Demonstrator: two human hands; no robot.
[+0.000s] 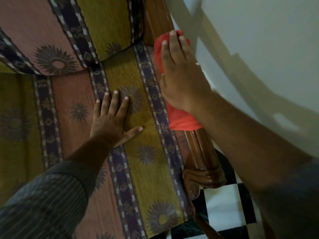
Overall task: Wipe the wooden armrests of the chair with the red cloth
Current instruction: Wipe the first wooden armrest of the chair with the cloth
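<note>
Pressing flat on the soft red cloth (179, 118), the right hand (181, 83) lies along the reeded, polished brown wooden armrest (205, 150) on the right side of the chair; its fingers (173, 45) are stretched out and only slightly spread, pinching nothing, holding the cloth down by palm pressure; the cloth is draped over the rail, showing beyond the fingertips and bunched below the wrist. The left hand (112, 118) rests palm-down on the woven seat cushion (148, 178), fingers spread wide, empty, seemingly bracing the body.

As a judgement: the cloth looks light, limp and a little fleecy, so it will fold and slide under the palm rather than keep a shape; it seems best held by flat pressure over its middle, or gathered into the palm so the loose end does not drag. The armrest looks hard, glossy and slippery, with lengthwise grooves and a carved scroll (207, 176) at its front end; the grooves may need fingertip pressure through the cloth.

The upholstery is coarse patterned fabric in olive, terracotta and dark blue stripes with sunburst motifs; a black-and-white checked floor (229, 206) shows beside the chair; a pale wall (259, 40) stands close on the right.
</note>
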